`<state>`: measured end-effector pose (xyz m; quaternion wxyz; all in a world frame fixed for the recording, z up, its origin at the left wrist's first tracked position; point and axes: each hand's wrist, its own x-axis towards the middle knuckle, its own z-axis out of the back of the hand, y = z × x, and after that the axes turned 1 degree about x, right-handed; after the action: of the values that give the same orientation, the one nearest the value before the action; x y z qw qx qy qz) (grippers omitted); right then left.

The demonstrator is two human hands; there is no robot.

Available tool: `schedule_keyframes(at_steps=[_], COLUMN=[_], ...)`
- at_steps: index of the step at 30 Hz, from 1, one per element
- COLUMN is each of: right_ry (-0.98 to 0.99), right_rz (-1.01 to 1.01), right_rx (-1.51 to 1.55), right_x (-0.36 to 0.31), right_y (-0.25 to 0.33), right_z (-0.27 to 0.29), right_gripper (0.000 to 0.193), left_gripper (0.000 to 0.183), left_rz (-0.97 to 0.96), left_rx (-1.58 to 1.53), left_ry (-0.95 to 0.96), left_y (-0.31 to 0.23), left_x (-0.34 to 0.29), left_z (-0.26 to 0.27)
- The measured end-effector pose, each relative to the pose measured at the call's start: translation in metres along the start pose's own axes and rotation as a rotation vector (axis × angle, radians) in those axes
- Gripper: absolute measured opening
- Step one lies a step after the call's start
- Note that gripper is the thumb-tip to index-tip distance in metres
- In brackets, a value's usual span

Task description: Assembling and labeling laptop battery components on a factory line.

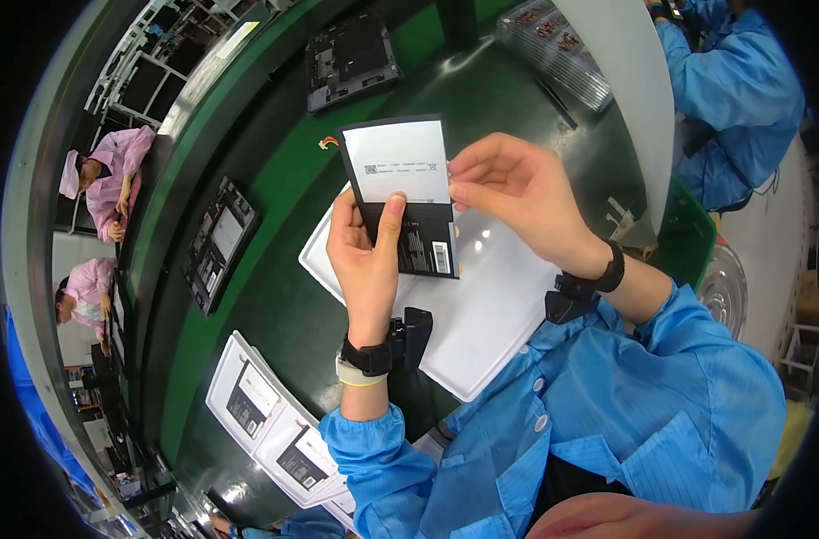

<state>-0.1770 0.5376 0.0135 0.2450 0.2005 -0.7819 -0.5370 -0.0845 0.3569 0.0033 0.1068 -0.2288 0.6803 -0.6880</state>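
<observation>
My left hand [369, 251] is wrapped round a flat battery pack [400, 162], its thumb lying across the front. One half of the pack is white with small print, the other black with a white label, and a short red and yellow wire lead [328, 143] sticks out at its upper left. At the pack's right edge, my right hand [522, 193] is curled in a pinch, thumb and forefinger against the white half. Whatever lies between those fingertips is too small to make out. Beneath both hands is a white tray [481, 332].
Two opened laptop bases [351, 63] [219, 244] lie on the green bench, beyond and left. White trays [270, 449] with similar packs sit lower left. Clear stacked trays [553, 54] hold small parts at upper right. People in pink work across; a person in blue [733, 99] is at right.
</observation>
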Motion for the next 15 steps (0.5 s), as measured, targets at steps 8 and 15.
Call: schedule_keyframes(at_steps=[8, 15], right_ry=[0.125, 0.062], right_rz=[0.031, 0.110], right_rx=[0.132, 0.119], right_x=[-0.001, 0.011], right_y=[-0.002, -0.019], right_z=[-0.009, -0.007], right_gripper=[0.015, 0.012], left_gripper=[0.087, 0.074], left_rz=[0.063, 0.134], left_rx=[-0.055, -0.484], left_ry=[0.206, 0.168], left_y=[-0.003, -0.004], left_x=[-0.007, -0.008], left_z=[-0.005, 0.008])
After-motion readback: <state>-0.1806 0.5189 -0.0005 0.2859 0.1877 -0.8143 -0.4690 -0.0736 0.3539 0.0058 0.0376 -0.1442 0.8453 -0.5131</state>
